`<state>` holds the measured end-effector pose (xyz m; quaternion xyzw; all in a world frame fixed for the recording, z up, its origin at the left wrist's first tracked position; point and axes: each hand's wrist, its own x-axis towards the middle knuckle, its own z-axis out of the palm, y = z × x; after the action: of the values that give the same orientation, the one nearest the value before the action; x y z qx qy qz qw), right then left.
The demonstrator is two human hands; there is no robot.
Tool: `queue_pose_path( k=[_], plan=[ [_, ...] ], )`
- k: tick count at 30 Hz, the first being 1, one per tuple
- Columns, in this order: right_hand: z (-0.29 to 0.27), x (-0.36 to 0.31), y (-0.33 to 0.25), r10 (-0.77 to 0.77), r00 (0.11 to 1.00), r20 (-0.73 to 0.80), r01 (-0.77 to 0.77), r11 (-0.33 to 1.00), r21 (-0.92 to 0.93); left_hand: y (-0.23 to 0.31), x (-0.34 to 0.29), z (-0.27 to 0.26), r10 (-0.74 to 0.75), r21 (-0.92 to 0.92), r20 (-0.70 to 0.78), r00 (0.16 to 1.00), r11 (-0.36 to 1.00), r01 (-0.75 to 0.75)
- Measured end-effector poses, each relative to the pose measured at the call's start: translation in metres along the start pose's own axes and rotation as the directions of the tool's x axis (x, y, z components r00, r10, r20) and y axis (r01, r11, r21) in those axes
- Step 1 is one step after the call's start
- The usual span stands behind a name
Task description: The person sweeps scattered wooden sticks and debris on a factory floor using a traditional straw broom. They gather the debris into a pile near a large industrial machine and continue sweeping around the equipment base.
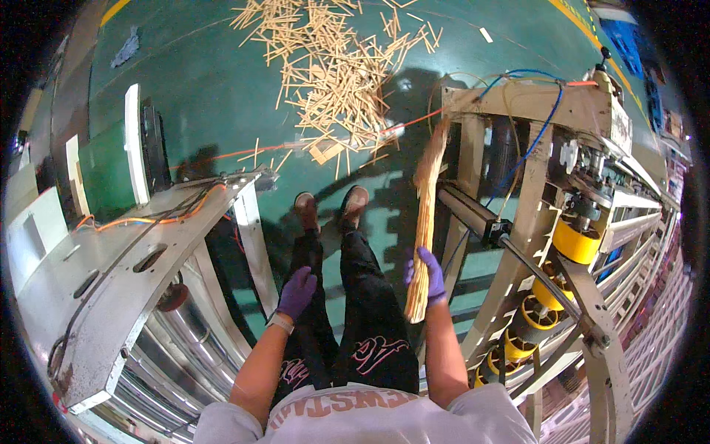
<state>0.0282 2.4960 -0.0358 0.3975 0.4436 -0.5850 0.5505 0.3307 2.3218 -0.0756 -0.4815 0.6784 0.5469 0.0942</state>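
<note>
The right hand [433,278], just right of centre, is closed round the lower part of a long wooden brush [426,222]. The brush runs steeply up the frame, its far end below and right of the loose sticks [340,96] at upper centre. Farther from it, left of centre, the left hand [297,291] hangs low; I can't tell how curled its fingers are.

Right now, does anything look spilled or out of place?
Yes: lots of thin wooden sticks lie in a messy heap on the green floor, ahead of the shoes. They look spilled because they point every which way, and some are strewn away from the heap.
</note>
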Motion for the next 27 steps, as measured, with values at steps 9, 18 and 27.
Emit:
queue_pose_path(
  k=[9,18,27],
  plan=[
    [0.126,0.082,0.034,0.059,0.983,0.174,-0.076,0.993,0.093,0.01,-0.008,0.002,-0.072,0.038,0.069,0.995,0.997,0.07],
    [0.046,-0.026,0.058,0.244,0.966,0.084,-0.254,0.956,0.148,-0.015,-0.019,-0.002,-0.008,0.147,0.063,0.998,0.989,-0.001],
    [0.176,0.049,0.06,0.243,0.909,0.339,-0.358,0.87,0.339,-0.033,-0.01,0.025,-0.055,0.138,0.127,0.99,0.99,0.037]
  ],
)
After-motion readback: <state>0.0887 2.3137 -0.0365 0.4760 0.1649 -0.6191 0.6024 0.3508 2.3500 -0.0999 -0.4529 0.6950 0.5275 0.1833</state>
